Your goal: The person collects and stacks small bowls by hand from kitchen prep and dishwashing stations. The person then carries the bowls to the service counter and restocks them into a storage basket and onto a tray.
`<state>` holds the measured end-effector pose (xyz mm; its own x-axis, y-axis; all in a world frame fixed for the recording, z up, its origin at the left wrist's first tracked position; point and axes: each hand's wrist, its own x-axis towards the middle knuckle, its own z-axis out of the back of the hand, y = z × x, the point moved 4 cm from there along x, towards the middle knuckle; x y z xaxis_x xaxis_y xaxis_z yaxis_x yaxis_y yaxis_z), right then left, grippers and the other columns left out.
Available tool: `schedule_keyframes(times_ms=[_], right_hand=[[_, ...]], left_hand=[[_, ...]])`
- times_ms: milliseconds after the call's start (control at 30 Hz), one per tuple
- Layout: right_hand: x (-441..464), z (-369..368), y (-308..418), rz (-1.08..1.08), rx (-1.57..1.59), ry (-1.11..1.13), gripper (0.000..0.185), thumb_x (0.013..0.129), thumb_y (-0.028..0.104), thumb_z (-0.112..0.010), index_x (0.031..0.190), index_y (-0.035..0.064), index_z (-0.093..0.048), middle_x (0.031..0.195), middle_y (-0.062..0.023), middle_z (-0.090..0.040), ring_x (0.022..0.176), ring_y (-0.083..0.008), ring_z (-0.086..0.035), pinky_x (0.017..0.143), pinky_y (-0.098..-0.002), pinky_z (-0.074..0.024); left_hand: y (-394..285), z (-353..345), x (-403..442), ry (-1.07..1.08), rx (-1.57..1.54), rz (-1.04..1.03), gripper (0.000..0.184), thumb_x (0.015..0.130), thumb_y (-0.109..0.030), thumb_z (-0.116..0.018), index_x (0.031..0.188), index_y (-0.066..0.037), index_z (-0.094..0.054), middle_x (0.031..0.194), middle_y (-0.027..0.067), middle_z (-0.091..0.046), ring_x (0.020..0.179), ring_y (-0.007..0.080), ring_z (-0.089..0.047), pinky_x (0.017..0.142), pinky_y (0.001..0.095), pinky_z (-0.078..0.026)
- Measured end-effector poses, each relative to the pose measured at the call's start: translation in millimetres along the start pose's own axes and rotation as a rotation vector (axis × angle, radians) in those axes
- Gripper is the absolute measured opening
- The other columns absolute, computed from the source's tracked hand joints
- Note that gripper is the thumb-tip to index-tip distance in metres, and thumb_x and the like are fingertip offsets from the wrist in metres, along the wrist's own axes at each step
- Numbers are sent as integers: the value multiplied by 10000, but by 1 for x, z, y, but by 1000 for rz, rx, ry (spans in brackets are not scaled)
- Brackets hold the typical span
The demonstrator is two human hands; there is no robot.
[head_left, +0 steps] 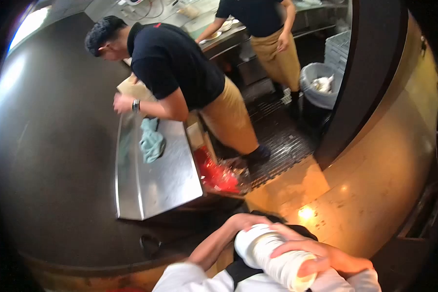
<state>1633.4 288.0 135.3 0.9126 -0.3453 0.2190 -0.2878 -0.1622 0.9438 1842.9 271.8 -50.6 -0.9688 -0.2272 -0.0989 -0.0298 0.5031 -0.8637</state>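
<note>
Right-hand fingers (294, 248): curled firmly across the white dish stack (266, 251), gripping.
Left hand (244, 222): bent round the far end, apparently gripping too; fingertips partly hidden.
White dish stack: tilted, held between both hands, clear of the stainless-steel counter (172, 168) ahead.
Done, judging by the hold: dishes nested into one column and picked up.
Left: not yet set down or released; destination impossible to tell.

Crumpled teal cloth (152, 143) on a steel counter (170, 182)
</note>
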Motion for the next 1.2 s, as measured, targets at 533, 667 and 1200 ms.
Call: schedule_keyframes(times_ms=[533, 667, 1200], right_hand=[[-380, -111, 33, 230, -67, -783, 687, 707, 415, -688, 1266, 28, -589, 1576, -255, -84, 1464, -404, -124, 1161, -483, -101], [-439, -92, 46, 264, 23, -911, 690, 707, 414, -687, 1268, 25, -585, 1577, -253, -82, 1466, -400, -122, 1162, -483, -102], [-682, 166, 169, 345, 142, -1332, 703, 709, 411, -685, 1277, 14, -572, 1581, -247, -76, 1472, -384, -113, 1164, -480, -102]], left_hand=[[79, -162, 368, 758, -136, 521, 1172, 573, -718, -784, 1327, 126, -480, 1355, 189, -525, 1239, 246, -495, 1064, 367, -361], [66, -201, 469, 900, -105, 556, 1179, 570, -712, -790, 1335, 126, -472, 1357, 185, -526, 1242, 248, -491, 1077, 361, -346], [8, -164, 889, 1236, -165, 722, 1076, 630, -639, -775, 1348, 104, -473, 1344, 137, -553, 1197, 203, -529, 1055, 326, -384]])
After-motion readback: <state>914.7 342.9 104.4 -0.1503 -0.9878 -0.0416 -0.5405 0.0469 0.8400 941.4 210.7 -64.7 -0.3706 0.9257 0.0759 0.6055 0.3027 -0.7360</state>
